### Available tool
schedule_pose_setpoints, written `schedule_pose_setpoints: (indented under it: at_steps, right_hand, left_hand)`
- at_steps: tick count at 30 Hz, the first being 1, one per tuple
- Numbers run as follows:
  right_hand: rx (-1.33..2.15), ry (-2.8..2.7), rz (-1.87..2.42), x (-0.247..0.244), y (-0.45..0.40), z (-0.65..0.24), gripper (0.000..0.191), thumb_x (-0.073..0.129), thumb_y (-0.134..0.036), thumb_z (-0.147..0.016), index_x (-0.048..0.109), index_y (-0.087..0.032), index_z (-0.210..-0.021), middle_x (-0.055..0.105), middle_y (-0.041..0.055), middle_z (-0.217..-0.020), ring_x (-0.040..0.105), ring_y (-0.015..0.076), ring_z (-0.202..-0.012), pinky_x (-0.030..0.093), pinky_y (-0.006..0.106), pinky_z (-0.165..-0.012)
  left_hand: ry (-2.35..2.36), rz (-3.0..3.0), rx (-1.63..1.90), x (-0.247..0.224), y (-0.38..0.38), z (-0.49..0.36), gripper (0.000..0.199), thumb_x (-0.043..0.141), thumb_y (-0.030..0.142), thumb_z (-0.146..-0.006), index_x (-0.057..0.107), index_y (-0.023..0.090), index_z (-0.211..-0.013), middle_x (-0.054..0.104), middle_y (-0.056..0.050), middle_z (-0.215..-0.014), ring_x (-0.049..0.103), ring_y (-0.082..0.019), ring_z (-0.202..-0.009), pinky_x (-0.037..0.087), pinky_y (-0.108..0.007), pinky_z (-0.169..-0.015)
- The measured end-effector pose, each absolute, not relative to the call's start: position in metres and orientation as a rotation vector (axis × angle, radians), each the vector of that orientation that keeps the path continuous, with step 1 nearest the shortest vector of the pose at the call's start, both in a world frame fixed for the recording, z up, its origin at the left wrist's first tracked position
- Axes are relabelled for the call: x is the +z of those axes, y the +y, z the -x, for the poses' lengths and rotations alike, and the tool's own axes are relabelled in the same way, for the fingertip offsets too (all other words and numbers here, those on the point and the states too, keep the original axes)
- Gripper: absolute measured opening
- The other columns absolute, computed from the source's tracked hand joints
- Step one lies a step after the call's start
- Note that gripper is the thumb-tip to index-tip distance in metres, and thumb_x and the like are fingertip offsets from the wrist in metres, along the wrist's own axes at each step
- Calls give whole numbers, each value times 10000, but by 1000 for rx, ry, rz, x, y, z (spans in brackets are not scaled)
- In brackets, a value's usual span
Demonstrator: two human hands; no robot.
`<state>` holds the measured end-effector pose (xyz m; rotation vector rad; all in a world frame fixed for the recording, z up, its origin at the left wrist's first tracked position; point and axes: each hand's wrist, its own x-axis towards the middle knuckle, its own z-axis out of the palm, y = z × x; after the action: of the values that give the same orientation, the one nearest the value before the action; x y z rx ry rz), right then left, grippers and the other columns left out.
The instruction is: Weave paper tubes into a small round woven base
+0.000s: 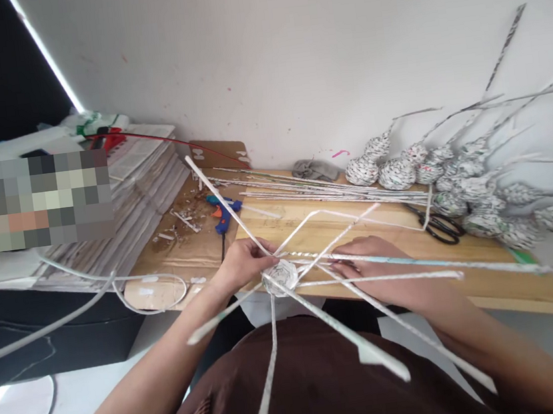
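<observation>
A small round woven base of rolled paper is near the board's front edge, with several long paper tubes sticking out from it like spokes. My left hand pinches its upper left rim between thumb and fingers. To the right, my right hand is closed with its fingertips around a paper tube beside the base; the exact strand is partly hidden. A long bluish-white paper tube runs from the base across my right hand toward the far right.
Behind the base lies a row of loose paper tubes on the wooden board. Black scissors and several woven paper gourds stand to the right. A blue glue gun, paper scraps and stacked newspapers are left.
</observation>
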<state>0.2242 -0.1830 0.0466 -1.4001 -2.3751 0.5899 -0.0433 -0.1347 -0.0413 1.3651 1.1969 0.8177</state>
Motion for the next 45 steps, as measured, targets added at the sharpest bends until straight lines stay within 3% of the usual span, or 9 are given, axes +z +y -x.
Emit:
schedule_pose_setpoints:
  at_steps: [4,9,15,22,27,30,32,38,45]
  right_hand:
    - [852,-2515,1326,65,-194,-228,367,417,-355,-1002,647,-304,-1283,697,43,-1245,667,256,-1081,508,374,-929]
    - [1346,-2342,1093,72,-193,-238,469,479,-411,-988,489,-302,-1445,521,43,-1474,489,249,-1345,383,412,-1126]
    - [1778,-1633,820,59,-179,-241,591,497,-613,-916,558,-229,-1361,564,135,-1401,570,291,-1250,514,412,-942]
    - [1327,-1287,1101,71,-170,-228,724,142,-717,-921,504,-299,-1387,498,87,-1475,594,286,-1230,556,386,-804]
    - [1127,-1247,1064,43,-157,-226,437,559,-596,-870,644,-268,-1145,625,85,-1282,706,187,-794,515,270,-554]
    - [1103,-1266,1232,15,-156,-228,332,663,-518,-830,678,-197,-910,686,48,-883,599,106,-546,407,210,-419]
    - [1261,-1403,1378,0,-160,-224,323,712,-485,-793,692,-180,-897,663,24,-743,576,106,-512,374,198,-392]
    - [1500,-1508,1158,-17,-170,-188,376,781,-402,-725,700,-201,-1032,725,50,-990,681,178,-824,528,252,-639]
    - [1503,-1031,1252,-27,-160,-165,362,735,-522,-713,664,-167,-729,637,0,-636,552,117,-533,392,218,-451]
  left_hand:
    - [1216,-1343,822,-43,-134,42,302,829,290,-579,757,146,-834,758,-51,-750,683,-179,-663,529,-272,-640]
    - [1213,-1372,825,-44,-137,43,299,818,315,-605,747,135,-832,759,-68,-780,685,-187,-692,535,-289,-675]
    - [1215,-1378,840,-43,-140,42,270,813,311,-597,728,145,-793,735,-41,-719,663,-167,-646,520,-277,-642]
    - [1201,-1251,871,-40,-143,38,264,824,293,-574,716,143,-763,714,-24,-649,631,-144,-572,480,-247,-562]
    - [1197,-1145,970,-40,-145,34,288,847,295,-564,714,145,-771,706,-15,-639,617,-134,-538,461,-236,-516]
    - [1165,-1031,1002,-40,-144,33,347,875,304,-530,698,133,-775,695,-16,-618,608,-134,-518,458,-235,-496]
    - [1144,-993,1025,-41,-144,31,372,889,296,-510,690,128,-774,687,-11,-609,596,-125,-507,455,-230,-492]
    - [1122,-1026,1078,-46,-148,20,348,854,338,-582,670,138,-799,694,-13,-632,607,-134,-533,474,-241,-520]
    - [1208,-1188,1083,-52,-151,17,261,804,346,-634,663,167,-762,678,-3,-612,614,-141,-528,473,-241,-519]
